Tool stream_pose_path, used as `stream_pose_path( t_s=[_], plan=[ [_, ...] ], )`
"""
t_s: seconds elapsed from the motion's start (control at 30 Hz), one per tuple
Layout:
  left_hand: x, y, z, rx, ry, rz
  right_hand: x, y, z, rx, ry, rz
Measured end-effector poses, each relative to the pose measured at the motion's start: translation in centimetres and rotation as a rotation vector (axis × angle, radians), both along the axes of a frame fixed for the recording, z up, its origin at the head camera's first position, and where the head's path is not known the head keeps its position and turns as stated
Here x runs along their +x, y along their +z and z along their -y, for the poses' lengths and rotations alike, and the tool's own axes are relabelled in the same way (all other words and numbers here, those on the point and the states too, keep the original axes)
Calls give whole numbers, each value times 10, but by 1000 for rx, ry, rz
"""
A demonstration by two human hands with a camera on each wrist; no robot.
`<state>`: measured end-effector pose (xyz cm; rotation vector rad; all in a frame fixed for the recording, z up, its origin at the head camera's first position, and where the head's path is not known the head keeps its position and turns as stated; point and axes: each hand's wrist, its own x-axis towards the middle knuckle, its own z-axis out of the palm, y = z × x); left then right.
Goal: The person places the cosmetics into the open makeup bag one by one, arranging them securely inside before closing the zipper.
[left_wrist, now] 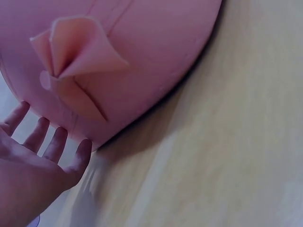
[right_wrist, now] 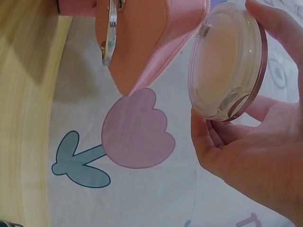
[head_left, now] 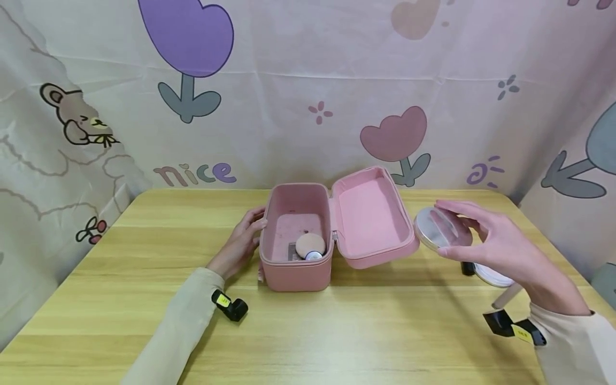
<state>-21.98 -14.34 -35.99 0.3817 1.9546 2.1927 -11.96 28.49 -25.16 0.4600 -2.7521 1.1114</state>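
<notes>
A pink cosmetic case stands on the table with its lid swung over to the right. Inside it lie a round beige puff and a small white-and-blue round item. My left hand touches the case's left side, its fingers spread along the edge beside a folded pink bow. To the right of the lid, my right hand grips a round clear powder jar by its rim, between thumb and fingers. The jar is tilted and held above the table.
Under the right wrist lie a round white-rimmed object, a small black-ended item and a pale stick-like piece, partly hidden by the arm. A printed cloth hangs behind the wooden table.
</notes>
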Motion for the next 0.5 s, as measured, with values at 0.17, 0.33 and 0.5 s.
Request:
stream_pose_path(
  t_s=[0.17, 0.33, 0.5],
  plan=[
    [0, 0, 1, -2, 3, 7, 1, 1, 4, -1, -15, 5],
    [0, 0, 1, -3, -1, 4, 2, 3, 8, 34, -17, 7],
    [0, 0, 0, 4, 2, 10, 3, 2, 11, 40, -24, 14]
  ],
)
